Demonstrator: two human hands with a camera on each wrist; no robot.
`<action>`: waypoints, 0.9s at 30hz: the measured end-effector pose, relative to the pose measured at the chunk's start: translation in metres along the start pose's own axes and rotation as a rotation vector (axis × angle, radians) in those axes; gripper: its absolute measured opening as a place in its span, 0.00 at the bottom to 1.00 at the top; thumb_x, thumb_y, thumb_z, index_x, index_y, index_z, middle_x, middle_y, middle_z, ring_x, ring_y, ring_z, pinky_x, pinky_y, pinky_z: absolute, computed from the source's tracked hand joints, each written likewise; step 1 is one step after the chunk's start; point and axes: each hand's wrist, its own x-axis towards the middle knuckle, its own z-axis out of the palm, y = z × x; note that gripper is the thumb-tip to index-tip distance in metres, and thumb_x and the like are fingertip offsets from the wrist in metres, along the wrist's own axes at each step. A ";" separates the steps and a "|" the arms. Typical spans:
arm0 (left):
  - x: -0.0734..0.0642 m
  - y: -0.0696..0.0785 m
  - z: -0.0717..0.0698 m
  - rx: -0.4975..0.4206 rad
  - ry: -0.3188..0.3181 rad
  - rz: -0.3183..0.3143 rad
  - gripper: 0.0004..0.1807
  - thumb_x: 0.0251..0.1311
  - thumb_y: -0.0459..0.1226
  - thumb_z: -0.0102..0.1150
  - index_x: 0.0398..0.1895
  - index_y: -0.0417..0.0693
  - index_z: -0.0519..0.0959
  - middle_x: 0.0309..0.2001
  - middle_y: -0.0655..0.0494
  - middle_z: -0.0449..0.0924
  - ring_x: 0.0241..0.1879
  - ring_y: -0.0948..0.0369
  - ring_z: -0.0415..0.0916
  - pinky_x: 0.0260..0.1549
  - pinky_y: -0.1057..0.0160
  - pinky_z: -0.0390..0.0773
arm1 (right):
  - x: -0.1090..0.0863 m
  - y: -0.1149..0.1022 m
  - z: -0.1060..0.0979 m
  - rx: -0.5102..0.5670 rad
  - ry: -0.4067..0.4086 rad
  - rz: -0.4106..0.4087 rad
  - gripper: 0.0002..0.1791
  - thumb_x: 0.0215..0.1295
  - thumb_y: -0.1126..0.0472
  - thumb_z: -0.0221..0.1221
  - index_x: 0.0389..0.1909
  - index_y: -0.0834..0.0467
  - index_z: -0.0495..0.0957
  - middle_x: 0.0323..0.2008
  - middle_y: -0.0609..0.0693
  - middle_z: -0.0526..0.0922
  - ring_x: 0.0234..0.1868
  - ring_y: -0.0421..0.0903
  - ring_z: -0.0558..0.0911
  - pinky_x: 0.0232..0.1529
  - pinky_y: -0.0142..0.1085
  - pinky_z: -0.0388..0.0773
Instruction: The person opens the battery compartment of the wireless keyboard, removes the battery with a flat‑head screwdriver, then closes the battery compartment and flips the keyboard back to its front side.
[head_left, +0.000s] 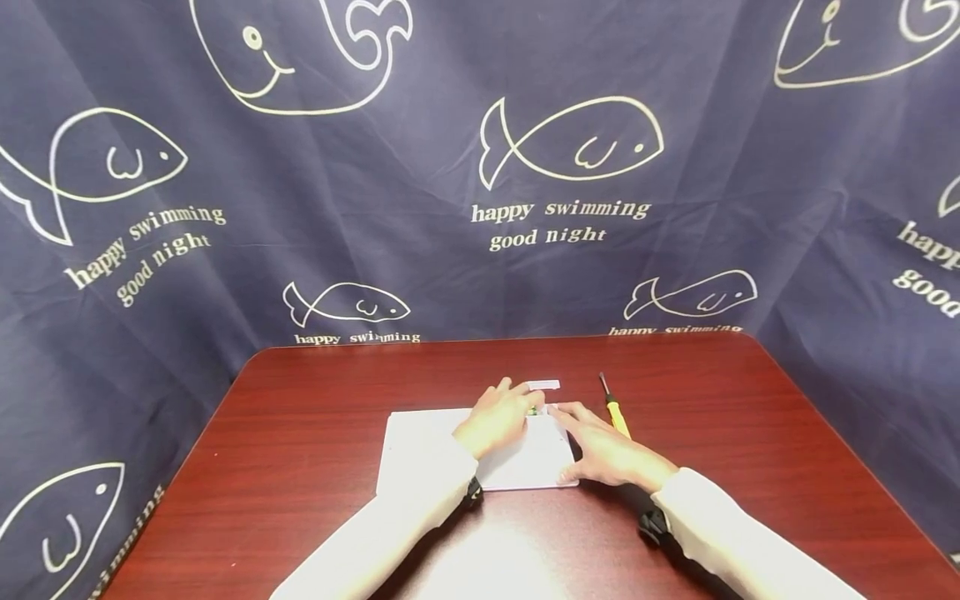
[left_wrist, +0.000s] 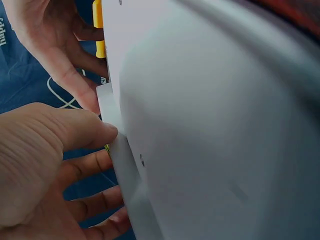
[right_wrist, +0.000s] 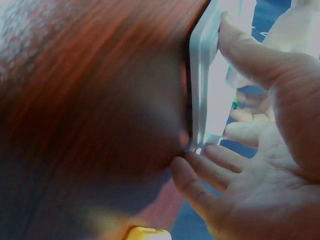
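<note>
A flat white rectangular panel (head_left: 435,450) with small screw holes lies on the table. My left hand (head_left: 495,421) reaches over its top to the far edge; in the left wrist view the thumb (left_wrist: 107,132) presses at the rim, the other fingers bent beyond it. A small green piece (head_left: 532,411) shows by those fingers, mostly hidden. At the panel's right end, my right hand (head_left: 611,450) holds it, thumb at the near corner and fingers round the far corner. Behind the left fingers lies a narrow white strip (head_left: 543,385).
A screwdriver (head_left: 617,415) with a yellow handle lies right of the panel, its tip pointing away. The reddish-brown table (head_left: 315,383) ends at a dark blue curtain (head_left: 442,183) with fish drawings, which also hangs at both sides.
</note>
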 end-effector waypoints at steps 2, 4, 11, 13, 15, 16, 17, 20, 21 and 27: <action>0.000 -0.001 0.000 -0.004 0.017 0.009 0.15 0.54 0.31 0.60 0.42 0.58 0.78 0.46 0.61 0.78 0.42 0.55 0.70 0.35 0.59 0.73 | 0.001 -0.001 0.000 -0.002 0.001 0.006 0.53 0.40 0.54 0.76 0.68 0.65 0.60 0.62 0.59 0.63 0.61 0.56 0.67 0.55 0.49 0.66; 0.000 -0.001 -0.001 -0.007 0.039 0.017 0.14 0.53 0.31 0.61 0.41 0.58 0.78 0.45 0.61 0.79 0.41 0.55 0.71 0.34 0.60 0.73 | 0.001 -0.001 0.000 -0.005 0.001 0.006 0.53 0.40 0.54 0.76 0.68 0.65 0.60 0.62 0.59 0.63 0.60 0.56 0.67 0.55 0.49 0.67; 0.001 -0.001 -0.003 -0.009 0.091 0.038 0.10 0.53 0.32 0.63 0.36 0.57 0.78 0.39 0.62 0.80 0.36 0.58 0.70 0.29 0.63 0.70 | -0.001 -0.002 -0.001 -0.008 -0.002 0.010 0.53 0.41 0.55 0.76 0.68 0.66 0.60 0.62 0.59 0.63 0.60 0.56 0.67 0.56 0.49 0.66; 0.002 -0.001 -0.002 -0.010 0.115 0.053 0.09 0.52 0.32 0.64 0.33 0.56 0.79 0.37 0.62 0.80 0.35 0.59 0.70 0.29 0.64 0.69 | -0.001 -0.001 -0.001 -0.007 -0.003 0.011 0.53 0.41 0.55 0.75 0.68 0.66 0.60 0.62 0.59 0.63 0.61 0.56 0.67 0.56 0.49 0.66; 0.003 -0.002 -0.001 -0.008 0.140 0.065 0.08 0.51 0.32 0.65 0.31 0.56 0.78 0.35 0.64 0.80 0.34 0.60 0.69 0.29 0.65 0.68 | -0.001 -0.001 -0.001 -0.007 -0.003 0.007 0.52 0.42 0.55 0.75 0.67 0.66 0.60 0.62 0.60 0.63 0.61 0.56 0.66 0.57 0.49 0.65; 0.003 -0.002 0.000 -0.013 0.149 0.069 0.08 0.50 0.32 0.65 0.30 0.55 0.78 0.34 0.64 0.80 0.34 0.61 0.69 0.29 0.65 0.68 | -0.001 -0.002 -0.001 -0.005 -0.002 0.006 0.52 0.42 0.55 0.75 0.67 0.66 0.60 0.62 0.60 0.63 0.61 0.56 0.66 0.57 0.49 0.65; 0.003 -0.002 0.000 -0.018 0.158 0.071 0.09 0.50 0.31 0.65 0.29 0.55 0.78 0.34 0.65 0.80 0.34 0.61 0.69 0.29 0.66 0.67 | -0.001 -0.002 -0.001 -0.005 -0.002 0.006 0.52 0.42 0.54 0.75 0.67 0.66 0.60 0.62 0.60 0.63 0.61 0.56 0.66 0.57 0.49 0.65; 0.003 -0.003 0.000 -0.034 0.171 0.073 0.09 0.50 0.30 0.64 0.28 0.55 0.79 0.33 0.67 0.81 0.33 0.62 0.69 0.29 0.65 0.68 | -0.001 -0.001 0.000 -0.005 0.000 0.004 0.52 0.42 0.54 0.75 0.68 0.66 0.60 0.62 0.59 0.63 0.61 0.56 0.66 0.57 0.49 0.65; 0.003 -0.003 0.000 -0.042 0.175 0.073 0.09 0.50 0.29 0.64 0.28 0.55 0.79 0.32 0.67 0.82 0.33 0.62 0.69 0.29 0.66 0.68 | -0.001 -0.001 0.000 -0.005 0.001 0.003 0.53 0.42 0.54 0.75 0.68 0.65 0.60 0.62 0.59 0.63 0.61 0.56 0.66 0.57 0.49 0.65; 0.005 -0.003 -0.001 -0.094 0.227 0.101 0.08 0.53 0.28 0.63 0.32 0.51 0.80 0.31 0.62 0.81 0.32 0.61 0.70 0.32 0.68 0.70 | -0.002 0.001 0.000 -0.003 0.001 0.002 0.53 0.42 0.54 0.75 0.68 0.65 0.59 0.62 0.59 0.63 0.61 0.56 0.66 0.56 0.49 0.65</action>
